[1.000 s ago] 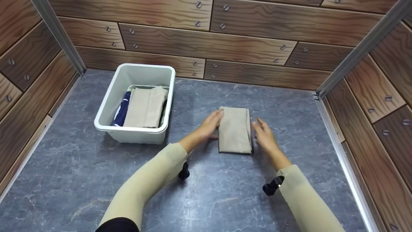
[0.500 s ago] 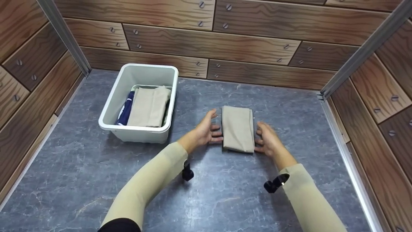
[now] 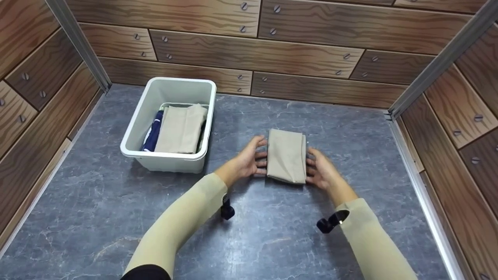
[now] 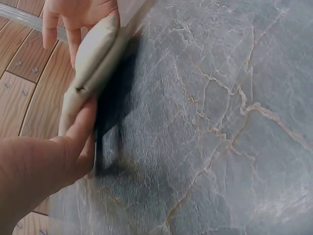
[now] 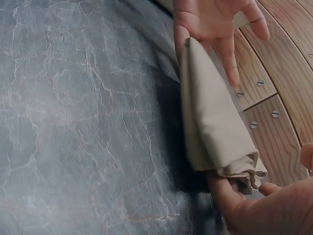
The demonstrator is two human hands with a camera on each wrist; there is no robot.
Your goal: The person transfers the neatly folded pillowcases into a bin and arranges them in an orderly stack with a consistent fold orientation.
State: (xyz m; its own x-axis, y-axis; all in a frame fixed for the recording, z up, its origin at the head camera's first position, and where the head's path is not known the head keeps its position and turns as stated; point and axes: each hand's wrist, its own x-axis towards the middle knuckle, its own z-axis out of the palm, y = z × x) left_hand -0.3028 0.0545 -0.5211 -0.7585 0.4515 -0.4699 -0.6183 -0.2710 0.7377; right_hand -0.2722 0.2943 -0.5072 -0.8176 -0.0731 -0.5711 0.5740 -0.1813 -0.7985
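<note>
A folded beige cloth (image 3: 287,156) lies between my two hands, its layered edge and a small opening showing in the left wrist view. My left hand (image 3: 247,160) is at its left side, fingers spread and mostly straight, with fingertips reaching in at the lower edge. On the opposite side, my right hand (image 3: 322,169) has its fingers extended to the right edge. In the right wrist view, fingers of the right hand (image 5: 266,208) go under the bundled end of the cloth (image 5: 215,112). Dark shadow shows beneath the cloth in both wrist views.
To the left stands a white plastic bin (image 3: 167,163) holding another folded beige cloth (image 3: 181,128) and a navy folded cloth (image 3: 153,132). The surface is grey marbled (image 3: 272,241). Wood-patterned walls (image 3: 249,50) with metal corner posts enclose the back and sides.
My left hand has come off the cloth's upper left part and turned palm inward, lower along its side. The right hand has moved in against the right edge. The cloth's near edge has shifted slightly.
</note>
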